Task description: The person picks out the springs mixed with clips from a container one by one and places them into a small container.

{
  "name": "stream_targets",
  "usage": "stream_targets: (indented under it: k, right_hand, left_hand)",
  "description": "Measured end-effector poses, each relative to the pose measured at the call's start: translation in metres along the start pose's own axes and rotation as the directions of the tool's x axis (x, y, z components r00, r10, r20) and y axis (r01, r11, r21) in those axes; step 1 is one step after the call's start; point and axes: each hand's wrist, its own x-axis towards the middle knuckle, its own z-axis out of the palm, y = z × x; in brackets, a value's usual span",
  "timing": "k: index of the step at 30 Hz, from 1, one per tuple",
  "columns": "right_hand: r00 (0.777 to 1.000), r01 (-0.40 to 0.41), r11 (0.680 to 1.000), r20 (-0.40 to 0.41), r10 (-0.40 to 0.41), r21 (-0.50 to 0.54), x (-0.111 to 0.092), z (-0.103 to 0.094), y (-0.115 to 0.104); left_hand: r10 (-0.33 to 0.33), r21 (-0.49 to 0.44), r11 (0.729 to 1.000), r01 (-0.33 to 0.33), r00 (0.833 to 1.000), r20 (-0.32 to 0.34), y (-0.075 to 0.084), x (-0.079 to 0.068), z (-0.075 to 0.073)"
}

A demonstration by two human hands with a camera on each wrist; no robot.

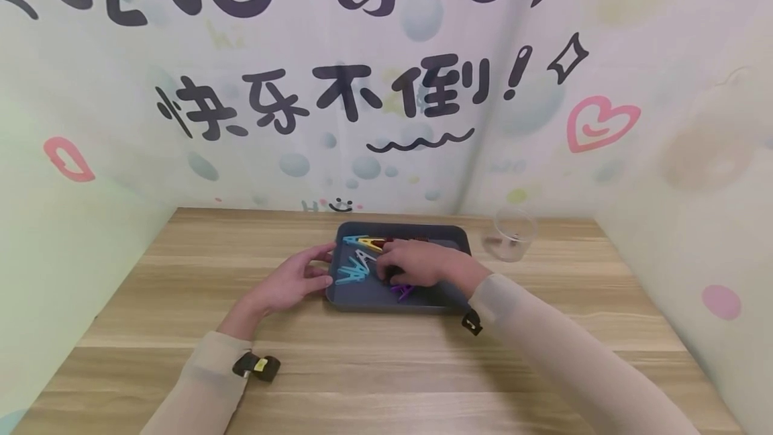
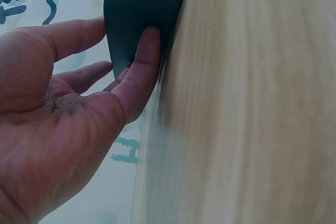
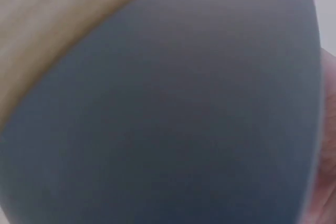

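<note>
A dark grey tray (image 1: 386, 303) holds several clothes pegs. At its left end my left hand (image 1: 296, 282) rests its relaxed fingertips on the outer wall; the left wrist view shows these fingers (image 2: 142, 66) against the tray's side (image 2: 142, 3). My right hand (image 1: 417, 262) reaches into the tray with bent fingers pointing down. Just below it lies a purple clothes peg (image 1: 401, 292). Light blue pegs (image 1: 352, 272), a white peg (image 1: 365, 260) and a yellow peg (image 1: 370, 242) lie left of it. I cannot tell whether its fingers pinch anything.
Behind the tray's right corner stands a clear plastic cup (image 1: 514, 237) on the wooden table (image 1: 386, 368). A printed white wall (image 1: 290, 183) closes off the back. In the right wrist view the tray's wall (image 3: 173, 103) fills most of the picture.
</note>
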Motion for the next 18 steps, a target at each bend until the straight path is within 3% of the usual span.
stream_targets:
  k: [18]
  right_hand:
    - [0.998, 0.000, 1.000, -0.058, 0.001, 0.027, -0.014, -0.006, 0.009]
  left_hand:
    - [-0.012, -0.004, 1.000, 0.012, 1.000, -0.010, 0.004, -0.001, 0.001]
